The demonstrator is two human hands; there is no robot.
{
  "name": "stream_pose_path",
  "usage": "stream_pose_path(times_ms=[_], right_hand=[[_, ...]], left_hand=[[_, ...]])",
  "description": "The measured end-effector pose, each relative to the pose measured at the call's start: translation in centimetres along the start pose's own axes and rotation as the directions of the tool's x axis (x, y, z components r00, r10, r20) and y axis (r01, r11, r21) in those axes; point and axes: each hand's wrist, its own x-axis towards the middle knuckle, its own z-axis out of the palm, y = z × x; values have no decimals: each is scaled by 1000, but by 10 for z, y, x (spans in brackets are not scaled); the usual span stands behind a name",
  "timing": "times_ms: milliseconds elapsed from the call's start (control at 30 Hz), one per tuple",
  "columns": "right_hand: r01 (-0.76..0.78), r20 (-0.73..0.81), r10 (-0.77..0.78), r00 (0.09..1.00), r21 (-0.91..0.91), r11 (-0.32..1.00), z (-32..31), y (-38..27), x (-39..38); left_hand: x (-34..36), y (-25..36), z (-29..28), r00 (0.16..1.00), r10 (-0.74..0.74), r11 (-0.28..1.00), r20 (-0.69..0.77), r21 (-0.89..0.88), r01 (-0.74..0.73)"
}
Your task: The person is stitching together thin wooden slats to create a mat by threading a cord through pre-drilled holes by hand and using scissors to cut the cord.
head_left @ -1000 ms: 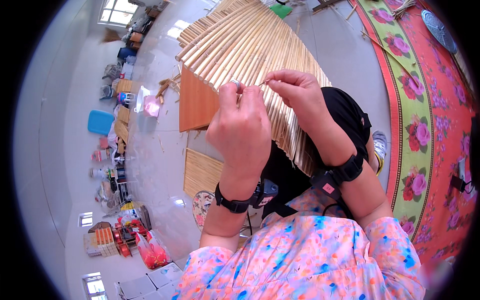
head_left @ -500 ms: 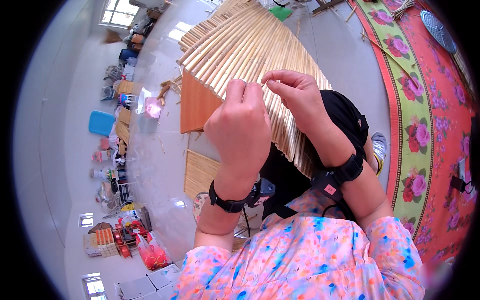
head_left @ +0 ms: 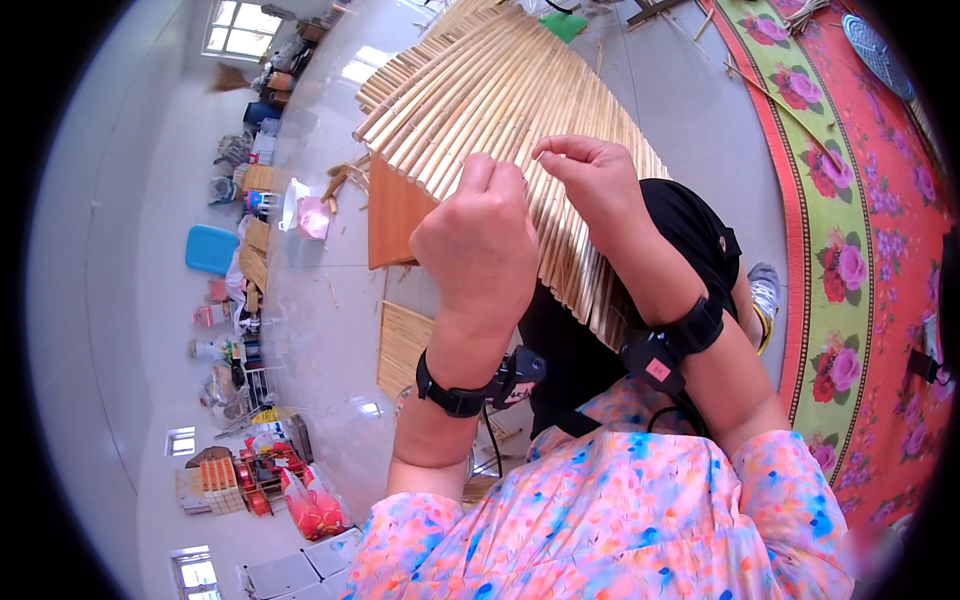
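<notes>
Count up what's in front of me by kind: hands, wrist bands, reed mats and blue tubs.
Hands: 2, the left hand and the right hand
Black wrist bands: 2
Reed mats: 2, the large mat and a small mat
Blue tub: 1
Total: 7

The pale glossy floor (head_left: 330, 300) carried everything. Left of the left hand (head_left: 480, 250), a flat orange board (head_left: 392, 215) and a small reed mat (head_left: 403, 345) lay on it. Right of the right hand (head_left: 600, 190), a red flowered rug (head_left: 850, 260) covered it.

Both hands — left hand (head_left: 480, 235), right hand (head_left: 598, 185) — pinch at a bamboo-slat mat (head_left: 500, 110).
</notes>
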Motion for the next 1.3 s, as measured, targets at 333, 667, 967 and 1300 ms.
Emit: stream_pose_path(times_ms=[333,667,967,1300], right_hand=[[262,-10,-274,962,-256,930,-22,-18,-9],[500,26,-500,866,-12,866,-20,-33,-21],[383,305,-298,904,-272,883,-6,-7,-19],[313,221,-245,944,-366,876,-8,-13,-18]], left_hand=[[-10,-7,-2,998,-10,993,-57,-116,4],[-11,-6,-2,996,-76,973,-39,-222,66],[-12,-9,-1,994,-105,948,-28,-305,91],[-11,-2,2,993,-105,977,-52,-191,93]])
